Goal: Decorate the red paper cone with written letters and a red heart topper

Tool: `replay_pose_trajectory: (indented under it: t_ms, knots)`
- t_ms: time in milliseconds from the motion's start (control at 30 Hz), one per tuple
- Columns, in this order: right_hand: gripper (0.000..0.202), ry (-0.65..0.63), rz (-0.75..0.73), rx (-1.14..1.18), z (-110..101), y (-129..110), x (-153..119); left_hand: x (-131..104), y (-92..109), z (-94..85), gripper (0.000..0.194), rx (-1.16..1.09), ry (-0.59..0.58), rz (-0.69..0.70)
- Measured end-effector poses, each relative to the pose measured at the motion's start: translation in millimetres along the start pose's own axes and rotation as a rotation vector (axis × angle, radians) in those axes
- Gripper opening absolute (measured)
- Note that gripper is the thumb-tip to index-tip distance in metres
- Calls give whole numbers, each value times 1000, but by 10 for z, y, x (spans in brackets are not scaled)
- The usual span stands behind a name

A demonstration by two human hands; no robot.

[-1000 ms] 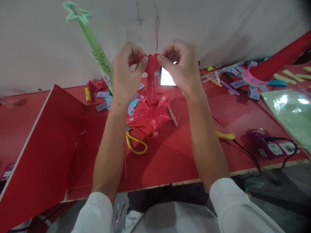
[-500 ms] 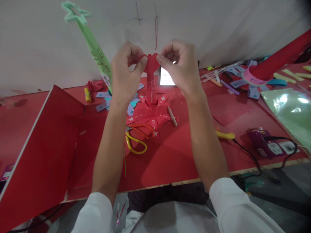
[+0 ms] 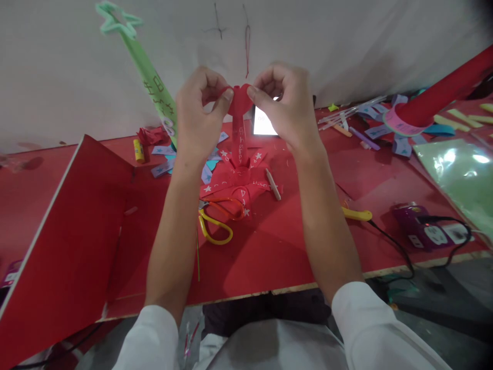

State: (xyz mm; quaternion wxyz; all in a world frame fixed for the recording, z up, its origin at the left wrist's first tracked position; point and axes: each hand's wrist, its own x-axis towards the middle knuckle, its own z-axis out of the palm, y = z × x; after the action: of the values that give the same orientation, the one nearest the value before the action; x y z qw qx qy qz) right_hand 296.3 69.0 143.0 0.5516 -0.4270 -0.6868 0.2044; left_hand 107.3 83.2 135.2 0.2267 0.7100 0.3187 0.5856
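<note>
Upright on the table stands a red paper craft (image 3: 239, 139), a column with white lettering whose base spreads into strips marked with white stars. My left hand (image 3: 204, 105) pinches the left side of the red piece at its top. On the right side of that top, my right hand (image 3: 283, 100) has thumb and fingers closed the same way. Just in front of the base lie scissors (image 3: 216, 231) with orange and yellow handles. A pale stick-like pen (image 3: 273, 185) rests against the base's right strips. Behind my right hand a lit screen (image 3: 264, 123) is partly hidden.
A green paper column (image 3: 148, 77) with a star top leans at left, near a yellow glue stick (image 3: 138, 151). A red upright panel (image 3: 73, 241) stands left. At right are a yellow-handled corded tool (image 3: 357, 214), a purple power socket (image 3: 423, 228) and a red tube (image 3: 447, 92).
Both hands keep their pinch on the top of the red paper craft. Its lettered column has turned slightly; otherwise almost nothing has moved.
</note>
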Motion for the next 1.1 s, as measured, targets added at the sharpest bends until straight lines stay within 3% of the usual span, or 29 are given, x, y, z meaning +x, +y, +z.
replay_pose_trajectory:
  t_ms: [300,667,933,1100]
  knots:
    - [23,-17,-12,4,-13,1,-2,-3,-14,23,17,-7,40,75]
    - [23,4,-25,2,-6,26,8,39,-139,-23,27,-27,-8,82]
    - [22,7,-21,-33,-11,82,41,0,-8,7,22,-35,18,64]
    - [20,31,-50,-22,-13,135,51,-9,-42,9,15,-42,-20,52]
